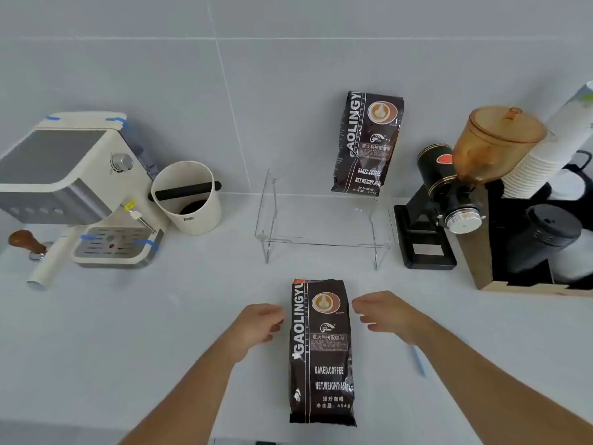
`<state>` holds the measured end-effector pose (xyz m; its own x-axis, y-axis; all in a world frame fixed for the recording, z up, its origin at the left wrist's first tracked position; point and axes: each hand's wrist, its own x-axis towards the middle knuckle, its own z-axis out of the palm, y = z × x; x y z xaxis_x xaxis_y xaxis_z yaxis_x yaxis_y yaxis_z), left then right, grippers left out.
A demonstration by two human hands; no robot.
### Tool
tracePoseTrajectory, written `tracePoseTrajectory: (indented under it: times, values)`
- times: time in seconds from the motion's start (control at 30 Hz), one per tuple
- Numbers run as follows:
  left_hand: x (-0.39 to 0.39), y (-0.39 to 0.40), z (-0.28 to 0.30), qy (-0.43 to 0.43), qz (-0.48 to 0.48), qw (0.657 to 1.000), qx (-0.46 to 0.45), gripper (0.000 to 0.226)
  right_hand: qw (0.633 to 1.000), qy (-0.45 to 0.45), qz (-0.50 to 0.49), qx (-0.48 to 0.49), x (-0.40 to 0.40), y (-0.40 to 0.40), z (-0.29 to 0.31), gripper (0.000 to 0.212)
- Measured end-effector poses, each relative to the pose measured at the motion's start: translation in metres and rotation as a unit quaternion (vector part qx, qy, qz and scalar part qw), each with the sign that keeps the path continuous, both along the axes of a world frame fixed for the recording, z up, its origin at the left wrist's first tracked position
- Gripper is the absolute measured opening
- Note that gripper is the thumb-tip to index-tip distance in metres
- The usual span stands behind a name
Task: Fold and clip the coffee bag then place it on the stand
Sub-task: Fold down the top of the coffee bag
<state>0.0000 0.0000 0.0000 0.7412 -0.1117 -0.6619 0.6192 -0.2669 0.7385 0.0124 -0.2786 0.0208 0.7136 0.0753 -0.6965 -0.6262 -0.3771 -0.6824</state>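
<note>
A dark brown coffee bag (321, 351) lies flat on the white counter in front of me, its top end pointing away. My left hand (258, 326) hovers just left of the bag's upper part, fingers curled and holding nothing. My right hand (386, 314) is just right of the bag's top, fingers apart and also bare. Neither hand touches the bag. Behind it stands a clear acrylic stand (321, 244). A second, similar coffee bag (367, 144) stands upright at the stand's right rear. A pale blue clip (418, 361) lies on the counter under my right forearm.
An espresso machine (80, 187), a wooden-handled tamper (27, 244) and a white knock box (186, 197) stand at the left. On the right are a black grinder with an amber hopper (465, 187), a stack of paper cups (545, 149) and a wooden organiser (532, 252).
</note>
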Motion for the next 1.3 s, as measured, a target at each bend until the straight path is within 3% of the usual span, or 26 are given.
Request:
tracePoseTrajectory:
  times: [0.27, 0.57, 0.77, 0.9, 1.2, 1.3]
  values:
    - [-0.003, -0.034, -0.005, 0.039, 0.094, 0.990, -0.095, 0.016, 0.997, 0.013, -0.051, 0.065, -0.012, 0.028, -0.022, 0.025]
    - [-0.005, -0.038, 0.002, 0.024, 0.121, 0.986, -0.116, 0.015, 0.976, -0.012, -0.157, 0.150, -0.017, 0.036, -0.026, 0.025]
    - [-0.007, -0.037, 0.021, -0.064, 0.147, 0.981, -0.111, 0.012, 0.981, -0.108, -0.117, 0.109, -0.031, 0.036, -0.015, 0.029]
    - [-0.018, -0.036, 0.036, -0.127, 0.131, 0.976, -0.122, 0.015, 0.976, -0.186, -0.086, 0.073, -0.042, 0.035, -0.001, 0.009]
    - [-0.036, -0.036, 0.070, -0.233, 0.105, 0.956, -0.146, 0.023, 0.953, -0.293, -0.036, 0.069, -0.059, 0.022, 0.045, 0.003]
    - [-0.035, -0.039, 0.078, -0.251, 0.099, 0.952, -0.148, 0.029, 0.942, -0.330, -0.024, 0.047, -0.063, 0.019, 0.057, 0.028]
